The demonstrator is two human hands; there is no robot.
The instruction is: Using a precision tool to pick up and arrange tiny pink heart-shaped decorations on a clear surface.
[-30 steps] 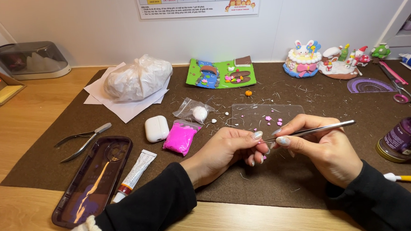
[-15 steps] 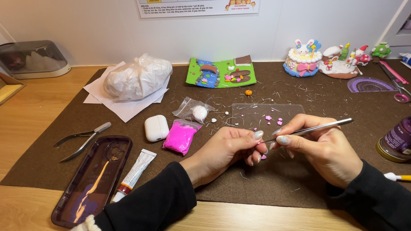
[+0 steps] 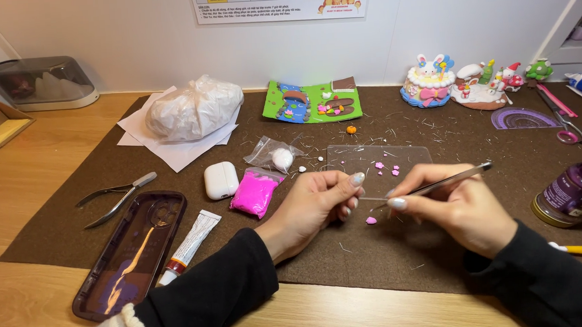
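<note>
My left hand (image 3: 317, 202) rests on the brown felt mat (image 3: 52, 225), fingers curled and pinched together near the edge of a clear plastic sheet (image 3: 378, 158); whether it grips something tiny I cannot tell. My right hand (image 3: 458, 207) holds a thin metal modelling tool (image 3: 453, 179), its tip pointing left toward my left fingertips. A small pink clay piece (image 3: 371, 220) lies on the mat just below both hands. Several tiny pink clay bits (image 3: 389, 169) sit on the clear sheet.
Left of my hands lie a bag of pink clay (image 3: 254, 193), a white earbud case (image 3: 220, 180), a glue tube (image 3: 189, 242), a dark tray (image 3: 131, 253) and pliers (image 3: 115, 198). A purple tin (image 3: 576, 194) stands at right. Clay figures (image 3: 429, 81) and scissors (image 3: 567, 116) are behind.
Both hands have stayed almost in place; the tool's tip has shifted slightly between my fingertips. A small pink piece now shows on the mat below them.
</note>
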